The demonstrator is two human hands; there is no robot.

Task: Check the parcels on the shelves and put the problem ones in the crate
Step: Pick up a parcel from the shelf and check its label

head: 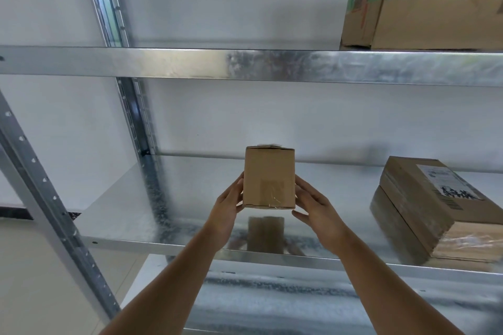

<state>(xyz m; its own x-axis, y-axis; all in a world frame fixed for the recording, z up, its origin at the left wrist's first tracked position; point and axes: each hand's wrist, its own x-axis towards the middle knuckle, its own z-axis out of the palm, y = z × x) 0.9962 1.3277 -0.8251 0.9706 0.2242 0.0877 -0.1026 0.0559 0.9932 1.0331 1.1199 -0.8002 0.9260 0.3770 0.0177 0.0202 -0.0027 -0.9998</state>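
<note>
3 parcels. Small cardboard box (269, 178) at centre, just above middle shelf (163, 198), gripped by left hand (227, 205) and right hand (317, 205), fingers flat on sides. Labelled box (424, 198) at 3 o'clock; taped box (424, 5) at 1 o'clock.

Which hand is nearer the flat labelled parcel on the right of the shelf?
Right. The right hand is on the right side of the small cardboard box, toward the flat labelled parcel; the left hand is on the box's far side.
</note>
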